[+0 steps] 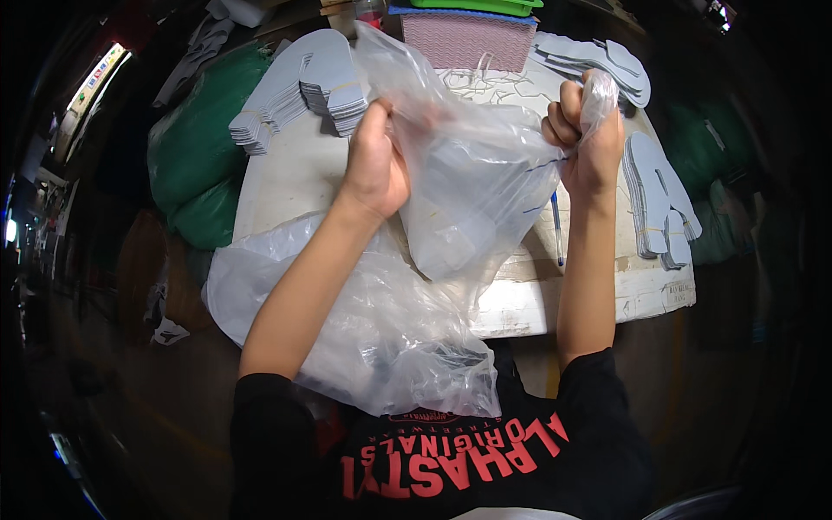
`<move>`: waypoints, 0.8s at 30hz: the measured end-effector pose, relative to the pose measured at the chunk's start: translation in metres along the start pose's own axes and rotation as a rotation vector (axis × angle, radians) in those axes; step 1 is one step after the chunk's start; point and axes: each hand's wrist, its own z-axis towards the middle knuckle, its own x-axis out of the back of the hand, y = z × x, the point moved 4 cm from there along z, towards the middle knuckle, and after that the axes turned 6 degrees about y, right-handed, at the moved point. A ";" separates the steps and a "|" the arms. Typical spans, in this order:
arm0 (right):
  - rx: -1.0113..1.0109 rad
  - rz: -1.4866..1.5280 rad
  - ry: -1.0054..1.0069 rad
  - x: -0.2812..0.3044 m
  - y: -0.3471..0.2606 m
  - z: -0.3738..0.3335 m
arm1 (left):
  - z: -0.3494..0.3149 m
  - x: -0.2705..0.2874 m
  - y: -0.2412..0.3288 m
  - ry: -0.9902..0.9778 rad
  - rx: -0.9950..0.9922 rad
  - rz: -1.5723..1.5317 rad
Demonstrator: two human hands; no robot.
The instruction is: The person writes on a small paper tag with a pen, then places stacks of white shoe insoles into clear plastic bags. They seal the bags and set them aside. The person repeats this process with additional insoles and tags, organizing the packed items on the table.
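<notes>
A clear plastic bag [468,199] is stretched between my two hands above the white table. My left hand [379,160] holds its left side, thumb up, with the other fingers partly hidden by the film. On the right, my right hand [589,143] is closed in a fist around a bunched end of the same bag. Thin blue marks and something pale show through the plastic, but I cannot make out the contents. Another crumpled clear plastic bag [373,321] drapes over the table's near left edge towards my lap. Beside the held bag lies a blue pen [557,234].
Stacks of light grey cut-out pieces lie at the far left [334,74], far right [620,65] and right [654,199], some banded. A pink woven basket [468,43] stands at the back, near white strings [490,82]. Left of the white table [290,186] sits a green sack [204,139].
</notes>
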 end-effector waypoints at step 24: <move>0.247 -0.882 -0.241 -0.039 0.032 -0.039 | -0.034 0.001 -0.028 -0.165 -0.412 0.685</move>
